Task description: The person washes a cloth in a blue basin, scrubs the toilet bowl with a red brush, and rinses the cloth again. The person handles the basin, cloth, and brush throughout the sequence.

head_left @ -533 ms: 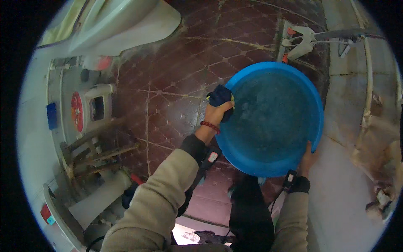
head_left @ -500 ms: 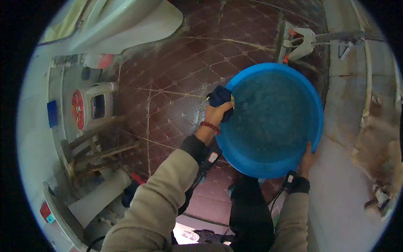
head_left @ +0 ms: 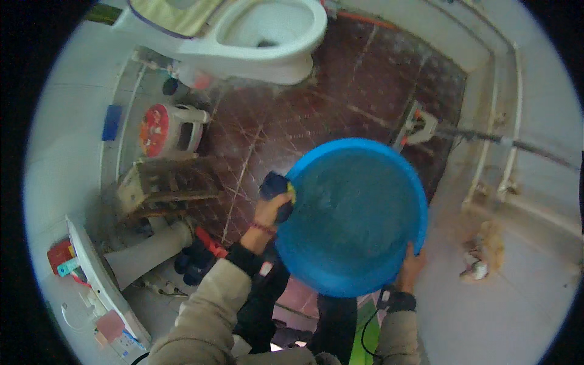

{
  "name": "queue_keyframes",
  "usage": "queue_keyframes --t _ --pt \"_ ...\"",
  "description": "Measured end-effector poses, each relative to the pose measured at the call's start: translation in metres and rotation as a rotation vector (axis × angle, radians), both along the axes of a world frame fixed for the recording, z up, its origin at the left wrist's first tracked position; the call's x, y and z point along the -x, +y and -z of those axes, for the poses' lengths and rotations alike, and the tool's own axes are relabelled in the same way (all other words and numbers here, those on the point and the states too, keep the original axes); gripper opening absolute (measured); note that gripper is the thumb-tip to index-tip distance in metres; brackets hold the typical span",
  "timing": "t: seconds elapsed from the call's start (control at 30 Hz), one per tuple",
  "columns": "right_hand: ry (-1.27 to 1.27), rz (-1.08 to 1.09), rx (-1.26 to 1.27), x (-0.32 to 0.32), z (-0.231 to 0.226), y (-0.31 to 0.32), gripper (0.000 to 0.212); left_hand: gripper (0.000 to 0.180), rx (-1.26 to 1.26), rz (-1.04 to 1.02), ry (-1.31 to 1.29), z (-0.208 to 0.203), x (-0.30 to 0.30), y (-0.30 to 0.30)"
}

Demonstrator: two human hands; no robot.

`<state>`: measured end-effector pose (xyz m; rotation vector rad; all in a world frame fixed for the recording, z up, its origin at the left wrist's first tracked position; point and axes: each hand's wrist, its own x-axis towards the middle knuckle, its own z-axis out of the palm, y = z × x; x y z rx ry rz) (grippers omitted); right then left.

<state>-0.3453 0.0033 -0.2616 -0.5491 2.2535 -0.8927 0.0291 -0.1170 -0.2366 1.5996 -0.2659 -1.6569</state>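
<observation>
A large round blue basin (head_left: 359,291) of cloudy, greyish water stands in front of my legs. My left hand (head_left: 268,210), with a dark red bead bracelet at the wrist, is closed around a bunched dark blue cloth (head_left: 274,187) with a yellow patch. The cloth sits against the basin's left rim. On the opposite side, my right hand (head_left: 412,267) grips the rim, with its fingertips over the edge and the rest of the hand outside. Both hands are above the water.
A white toilet (head_left: 286,67) stands at the far left. Along the left are a stool with a red top (head_left: 155,129), a wooden stool (head_left: 173,188) and a white pedestal washbasin (head_left: 115,298). A mop (head_left: 423,128) leans past the basin's far right, beside the wall pipes.
My view has tilted up, so more of the toilet and far wall shows. The basin and both hands appear lower and further left; both grips are unchanged.
</observation>
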Motion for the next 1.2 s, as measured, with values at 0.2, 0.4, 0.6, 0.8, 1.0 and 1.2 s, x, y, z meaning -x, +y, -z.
queue_keyframes --t 0.2,0.4,0.6,0.8,1.0,1.2 --pt "0.063 -0.281 -0.071 -0.034 -0.152 -0.06 0.02 0.024 0.08 -0.124 0.062 -0.153 -0.057 -0.002" --pt "0.117 -0.403 0.06 -0.062 -0.222 -0.152 0.018 0.026 0.132 -0.156 0.068 -0.23 -0.109 -0.035" --pt "0.092 -0.38 0.055 -0.128 -0.261 -0.23 0.021 0.024 0.083 -0.204 0.078 -0.263 -0.176 -0.109" --pt "0.062 -0.344 0.03 -0.19 -0.263 -0.302 0.02 0.028 0.031 -0.2 0.22 -0.257 -0.242 -0.196" --pt "0.059 -0.359 0.028 -0.226 -0.213 -0.347 0.021 0.025 -0.008 -0.183 0.222 -0.238 -0.291 -0.254" --pt "0.127 -0.432 -0.052 -0.236 -0.184 -0.371 0.023 0.026 -0.001 -0.202 0.244 -0.212 -0.315 -0.272"
